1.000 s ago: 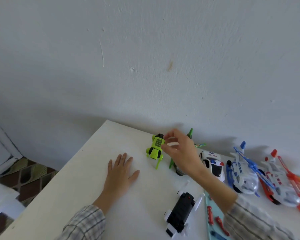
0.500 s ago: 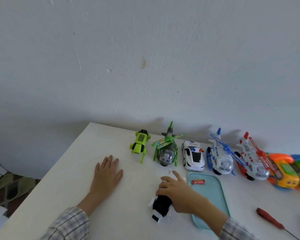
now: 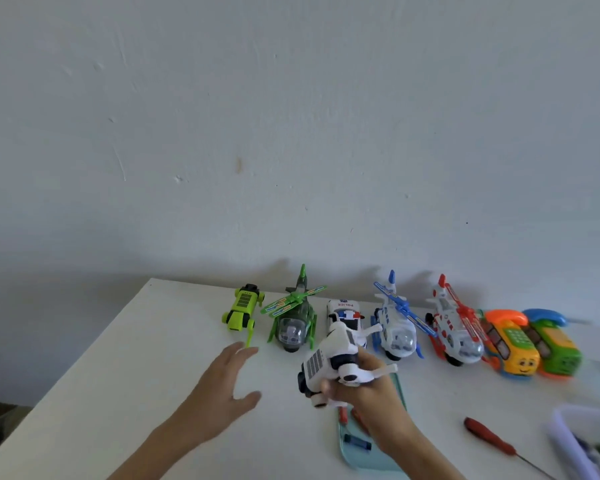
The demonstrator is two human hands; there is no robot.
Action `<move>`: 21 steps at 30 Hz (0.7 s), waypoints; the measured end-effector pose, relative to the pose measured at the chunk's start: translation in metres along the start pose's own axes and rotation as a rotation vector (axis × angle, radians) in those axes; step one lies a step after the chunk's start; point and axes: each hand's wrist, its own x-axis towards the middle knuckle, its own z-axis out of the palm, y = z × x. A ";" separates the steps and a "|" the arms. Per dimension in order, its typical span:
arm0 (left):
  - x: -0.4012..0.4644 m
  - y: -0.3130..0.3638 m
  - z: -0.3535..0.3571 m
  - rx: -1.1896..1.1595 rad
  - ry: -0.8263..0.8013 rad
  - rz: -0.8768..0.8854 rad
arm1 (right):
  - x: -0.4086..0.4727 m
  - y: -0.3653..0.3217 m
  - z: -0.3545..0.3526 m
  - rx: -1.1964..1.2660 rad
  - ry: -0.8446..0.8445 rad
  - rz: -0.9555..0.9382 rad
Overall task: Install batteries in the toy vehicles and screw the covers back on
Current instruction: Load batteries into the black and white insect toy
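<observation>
White toy plane (image 3: 336,362) is clutched in the right hand (image 3: 371,403), raised above the table (image 3: 125,368). At nine o'clock from it, the left hand (image 3: 222,386) hovers spread open, holding nothing.

Three helicopters (image 3: 395,320), two toy phones (image 3: 511,341).

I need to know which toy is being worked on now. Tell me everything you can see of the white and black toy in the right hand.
The white and black plastic toy vehicle is lifted clear of the white table, gripped from below by the right hand. It is tilted, showing a ribbed grey panel, black patches, small wheels and thin white struts sticking out to the right. It hangs in front of the white police car, above the left end of the pale teal tray. The open left hand is near but not touching it. No battery cover can be made out.
</observation>
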 end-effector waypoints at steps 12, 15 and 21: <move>-0.001 0.163 0.067 -0.313 -0.009 0.336 | -0.077 -0.015 -0.073 0.397 0.151 0.171; -0.004 0.189 0.095 -0.313 0.062 0.329 | -0.103 -0.022 -0.109 0.445 0.165 0.249; -0.011 0.216 0.127 -0.255 0.088 0.206 | -0.136 -0.039 -0.168 0.148 0.422 0.244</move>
